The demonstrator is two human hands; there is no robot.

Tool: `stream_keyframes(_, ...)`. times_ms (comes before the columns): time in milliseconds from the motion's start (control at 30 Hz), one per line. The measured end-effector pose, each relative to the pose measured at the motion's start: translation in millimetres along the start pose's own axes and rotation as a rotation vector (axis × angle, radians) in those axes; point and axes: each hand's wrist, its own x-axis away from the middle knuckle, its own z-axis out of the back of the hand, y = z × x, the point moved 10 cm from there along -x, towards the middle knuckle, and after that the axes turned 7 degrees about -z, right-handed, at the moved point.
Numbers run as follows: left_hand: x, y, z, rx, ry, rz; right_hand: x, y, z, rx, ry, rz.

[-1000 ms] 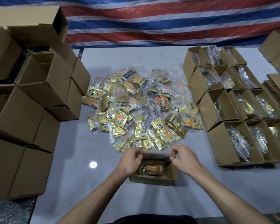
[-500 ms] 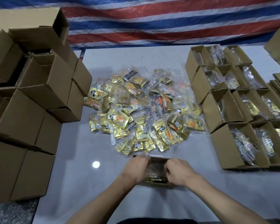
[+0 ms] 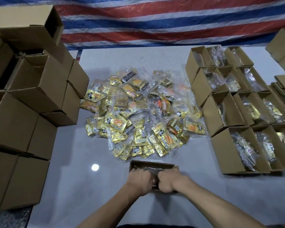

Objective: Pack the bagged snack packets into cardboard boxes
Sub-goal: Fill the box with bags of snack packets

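1. Grey-white tabletop [image 3: 69, 186] fills the view from the head camera, and near the middle of its near edge stands a small open cardboard box [image 3: 152, 164]
2. Inside that box lies a clear bag of snack packets [image 3: 152, 169], only a shiny strip of it showing beyond the knuckles
3. Left hand [image 3: 139, 180] and right hand [image 3: 169, 181] sit side by side in the box mouth, backs up, knuckles almost touching
4. Fingers of both hands are curled down into the box with the tips hidden, so I cannot tell whether they grip the bag or only press on it
5. Just beyond the box, at the centre of the tabletop, spreads a loose pile of bagged gold packets [image 3: 138, 116], its near fringe close to the box's far wall
6. Along the right edge stand rows of open boxes [image 3: 227, 153], each with a clear bag inside
7. Along the left edge rises a stack of closed boxes [image 3: 23, 112], some of them tilted
8. A round spot of reflected light [image 3: 95, 167] shows on the tabletop left of the small box
9. Behind the far edge hangs a red, white and blue striped tarp [image 3: 155, 22]
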Motion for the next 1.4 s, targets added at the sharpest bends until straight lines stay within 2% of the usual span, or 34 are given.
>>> stream_keyframes(100, 18, -9, 37, 0.009, 0.325, -0.038, -2, 15, 13, -0.199, 0.065, -0.001)
stream_keyframes(200, 38, -41, 54, 0.163, 0.556, 0.087, -2, 32, 30, -0.525, 0.171, 0.016)
stream_keyframes(300, 39, -71, 37, 0.395, 0.482, 0.255, -2, 48, 41, -0.741, 0.227, 0.008)
stream_keyframes(467, 16, -69, 31, 0.553, 0.367, 0.239, -9, 72, 65, -0.818, 0.337, -0.018)
stream_keyframes(667, -9, -77, 48, 0.635, 0.397, 0.241, -30, 96, 117, -0.791, 0.513, -0.037)
stream_keyframes(733, -13, -81, 53, 0.652, 0.422, 0.255, -47, 100, 136, -0.752, 0.527, -0.037)
stream_keyframes(900, -12, -92, 46, 0.679, 0.4, 0.253, -98, 106, 159, -0.678, 0.409, -0.145)
stream_keyframes(1100, -5, -90, 46, 0.721, 0.415, 0.198, -129, 122, 166, -0.606, 0.481, -0.37)
stream_keyframes(1267, -7, -92, 44, 0.711, 0.401, 0.171, -135, 106, 186, -0.388, 0.521, -0.413)
stream_keyframes(1400, -11, -93, 47, 0.702, 0.42, 0.158, -130, 108, 194, -0.342, 0.543, -0.422)
